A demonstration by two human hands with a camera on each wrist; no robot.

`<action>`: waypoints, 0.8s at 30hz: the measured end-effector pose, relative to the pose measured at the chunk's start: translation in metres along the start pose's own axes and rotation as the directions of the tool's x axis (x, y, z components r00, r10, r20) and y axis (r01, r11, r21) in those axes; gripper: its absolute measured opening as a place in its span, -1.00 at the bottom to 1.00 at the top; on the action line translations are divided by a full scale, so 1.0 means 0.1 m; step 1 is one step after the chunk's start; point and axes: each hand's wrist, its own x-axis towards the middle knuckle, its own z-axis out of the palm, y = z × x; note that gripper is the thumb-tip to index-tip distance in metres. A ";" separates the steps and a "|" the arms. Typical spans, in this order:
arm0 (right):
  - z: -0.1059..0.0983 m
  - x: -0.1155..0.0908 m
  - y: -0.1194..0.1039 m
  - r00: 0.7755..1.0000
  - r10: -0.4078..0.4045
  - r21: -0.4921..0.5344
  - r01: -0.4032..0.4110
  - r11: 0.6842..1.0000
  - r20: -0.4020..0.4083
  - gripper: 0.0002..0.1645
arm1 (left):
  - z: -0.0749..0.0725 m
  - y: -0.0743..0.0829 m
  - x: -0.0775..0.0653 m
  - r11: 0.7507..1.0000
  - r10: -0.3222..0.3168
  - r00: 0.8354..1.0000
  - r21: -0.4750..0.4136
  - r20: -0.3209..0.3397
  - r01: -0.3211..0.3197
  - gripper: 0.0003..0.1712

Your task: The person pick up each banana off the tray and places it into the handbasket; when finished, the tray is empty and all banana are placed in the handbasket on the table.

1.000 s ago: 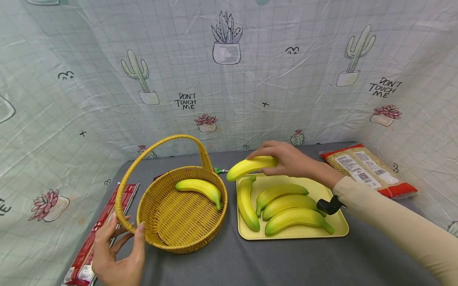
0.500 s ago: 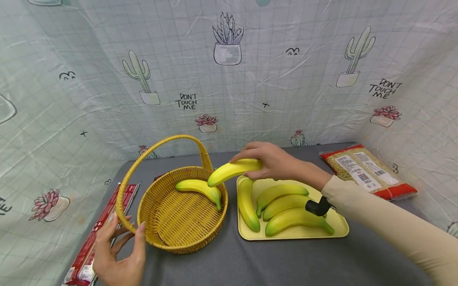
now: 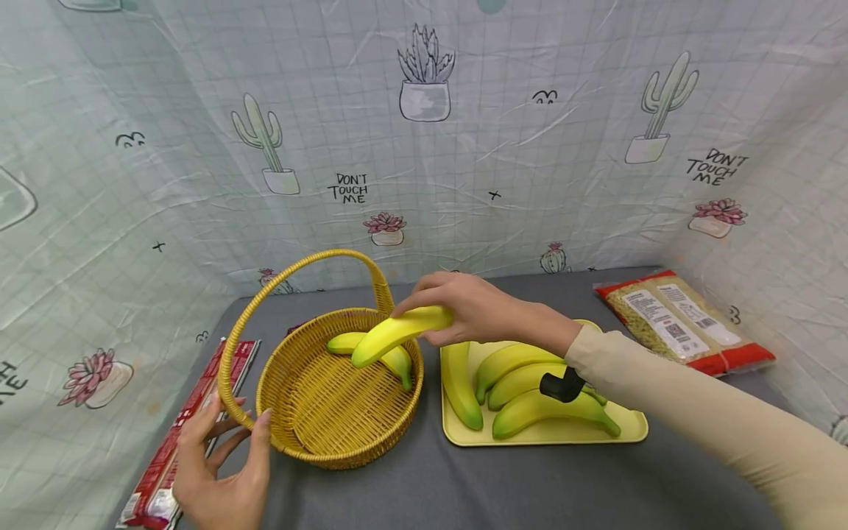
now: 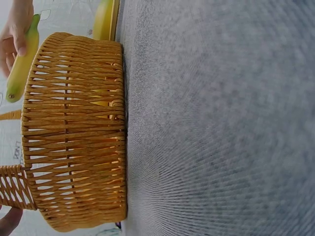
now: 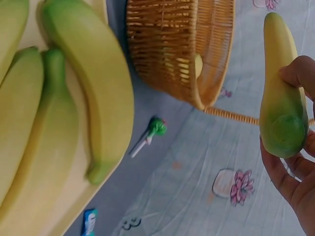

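Observation:
My right hand (image 3: 464, 305) grips a yellow banana (image 3: 400, 335) with green tips and holds it over the right side of the wicker basket (image 3: 274, 434). In the left wrist view this banana (image 4: 24, 64) is above the basket's rim. Another banana (image 3: 400, 364) lies inside the basket, partly covered by the held one in the head view. My left hand (image 3: 221, 464) pinches the foot of the basket's tall handle (image 3: 228, 353) between thumb and fingers. Several bananas (image 3: 556, 412) lie on a pale yellow tray (image 3: 464, 438) to the right, partly hidden by the right arm.
A bag of grain-like food with red ends (image 3: 689, 324) lies at the back right. Long red packets (image 3: 179, 442) lie left of the basket. A green-topped lollipop (image 5: 156, 127) and a small blue wrapper (image 5: 89, 221) lie near the tray. Patterned cloth (image 3: 424, 184) walls the grey table.
My right hand has carried the banana left and slightly down, from above the tray's back edge to over the basket. The left hand stays at the basket handle.

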 end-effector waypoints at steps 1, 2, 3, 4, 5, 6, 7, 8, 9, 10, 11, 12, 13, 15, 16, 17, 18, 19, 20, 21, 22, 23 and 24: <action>0.01 0.02 -0.01 1.000 -0.002 0.003 0.002 1.000 0.002 -0.50 | 0.00 0.00 0.00 1.000 0.000 1.000 0.007 0.001 0.000 -0.38; 0.03 0.04 -0.03 1.000 -0.008 0.008 0.008 1.000 0.001 -0.50 | 0.00 0.00 -0.01 1.000 0.001 1.000 0.012 -0.001 -0.001 -0.38; 0.05 0.06 -0.04 1.000 -0.014 0.012 0.014 1.000 0.004 -0.51 | 0.00 -0.01 -0.01 1.000 0.003 1.000 0.014 -0.003 -0.003 -0.39; 0.07 0.08 -0.06 1.000 -0.022 0.015 0.022 1.000 0.005 -0.51 | -0.01 -0.01 0.00 1.000 0.005 1.000 0.014 -0.008 -0.005 -0.40; 0.09 0.11 -0.07 1.000 -0.030 0.019 0.030 0.999 0.006 -0.52 | -0.01 -0.02 0.00 1.000 0.008 1.000 0.018 -0.012 -0.008 -0.40; 0.11 0.14 -0.08 0.999 -0.036 0.019 0.036 0.999 0.009 -0.52 | -0.02 -0.03 0.00 1.000 0.010 1.000 0.017 -0.017 -0.010 -0.41; 0.13 0.17 -0.09 0.999 -0.042 0.018 0.041 0.999 0.011 -0.52 | -0.03 -0.05 0.00 1.000 0.013 1.000 0.012 -0.020 -0.012 -0.41; 0.14 0.20 -0.10 0.999 -0.046 0.014 0.046 0.999 0.016 -0.51 | -0.04 -0.06 0.01 1.000 0.013 1.000 0.009 -0.021 -0.013 -0.41; 0.16 0.23 -0.10 0.999 -0.049 0.011 0.049 0.999 0.020 -0.51 | -0.04 -0.07 0.02 1.000 0.014 1.000 0.009 -0.021 -0.014 -0.41; 0.17 0.26 -0.11 0.998 -0.050 0.009 0.050 0.999 0.023 -0.51 | -0.05 -0.08 0.02 1.000 0.014 1.000 0.018 -0.017 -0.014 -0.41; 0.18 0.29 -0.11 0.998 -0.049 0.005 0.049 0.999 0.030 -0.51 | -0.05 -0.09 0.02 1.000 0.013 1.000 0.022 -0.013 -0.013 -0.40; 0.20 0.32 -0.11 0.998 -0.047 0.001 0.047 0.999 0.038 -0.51 | -0.05 -0.10 0.02 1.000 0.012 1.000 0.026 -0.011 -0.012 -0.40; 0.22 0.35 -0.11 0.998 -0.045 0.000 0.045 0.999 0.046 -0.50 | -0.06 -0.10 0.02 0.999 0.012 1.000 0.031 -0.010 -0.011 -0.39; 0.25 0.41 -0.11 0.997 -0.038 -0.004 0.039 0.999 0.066 -0.50 | -0.06 -0.11 0.02 0.999 0.006 1.000 0.043 -0.006 -0.006 -0.38; 0.27 0.44 -0.11 0.997 -0.034 -0.003 0.034 0.999 0.076 -0.49 | -0.06 -0.11 0.02 0.999 0.002 1.000 0.048 -0.004 -0.002 -0.38; 0.29 0.47 -0.10 0.996 -0.030 -0.002 0.030 1.000 0.085 -0.49 | -0.06 -0.11 0.02 0.999 -0.001 1.000 0.047 -0.004 0.001 -0.38; 0.30 0.50 -0.10 0.995 -0.025 0.000 0.025 1.000 0.092 -0.48 | -0.06 -0.11 0.02 0.999 -0.004 1.000 0.049 -0.004 0.004 -0.38; 0.32 0.52 -0.10 0.995 -0.018 -0.002 0.018 1.000 0.096 -0.48 | -0.06 -0.11 0.02 0.999 -0.005 1.000 0.045 -0.005 0.006 -0.38; 0.33 0.54 -0.10 0.995 -0.011 -0.003 0.011 1.000 0.100 -0.48 | -0.05 -0.11 0.01 0.999 -0.007 1.000 0.045 -0.004 0.007 -0.38; 0.34 0.56 -0.10 0.995 -0.004 -0.005 0.004 1.000 0.101 -0.48 | -0.05 -0.11 0.01 0.999 -0.009 1.000 0.048 -0.001 0.009 -0.38; 0.35 0.58 -0.10 0.995 0.003 -0.004 -0.003 1.000 0.101 -0.48 | -0.04 -0.11 0.00 0.999 -0.008 1.000 0.052 0.001 0.008 -0.38; 0.36 0.59 -0.10 0.995 0.012 -0.006 -0.012 1.000 0.101 -0.48 | -0.04 -0.11 0.00 0.999 -0.008 1.000 0.051 0.001 0.008 -0.38; 0.37 0.61 -0.10 0.995 0.021 -0.009 -0.020 1.000 0.101 -0.48 | -0.03 -0.11 0.00 0.999 -0.007 1.000 0.045 0.001 0.006 -0.38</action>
